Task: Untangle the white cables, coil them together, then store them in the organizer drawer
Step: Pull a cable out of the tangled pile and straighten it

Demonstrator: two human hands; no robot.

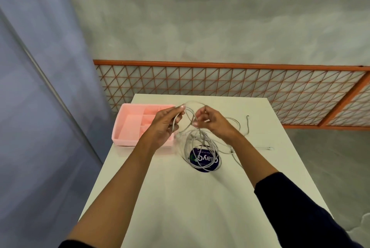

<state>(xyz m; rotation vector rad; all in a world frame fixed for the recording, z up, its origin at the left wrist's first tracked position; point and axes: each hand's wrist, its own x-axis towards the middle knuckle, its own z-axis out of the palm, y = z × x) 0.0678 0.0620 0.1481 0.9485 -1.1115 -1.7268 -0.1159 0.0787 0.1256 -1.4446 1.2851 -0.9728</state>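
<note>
hands: two, both raised over the far half of the tabletop, close together but not touching.
left hand (166, 122): thumb and fingertips pinch one strand near the top of the tangle; the strand runs down past the palm.
right hand (212, 120): fingers curled round another strand. A loop arcs from one hand to the other.
cables: thin white cables in one loose tangle (200, 143), top held in the air, lower loops lying on the tabletop. Strand count unreadable, probably two or more. One thin white plug end (268, 148) trails out to the right, and one dark-tipped end (247, 125) lies apart at far right.
organizer: one pale pink plastic organizer drawer (128, 125), open top, several compartments, at the far-left corner behind the left hand. None of the cables are in it.
sticker: one round dark blue sticker (206, 160) with white lettering, under the lower loops.
tabletop: one white rectangular tabletop (180, 197). The organizer appears to overhang its left edge. The near half is bare, and so is the strip along the right edge.
surround: grey-blue curtain (40, 87) left, orange wire-grid panel (220, 79) beyond the far edge.
</note>
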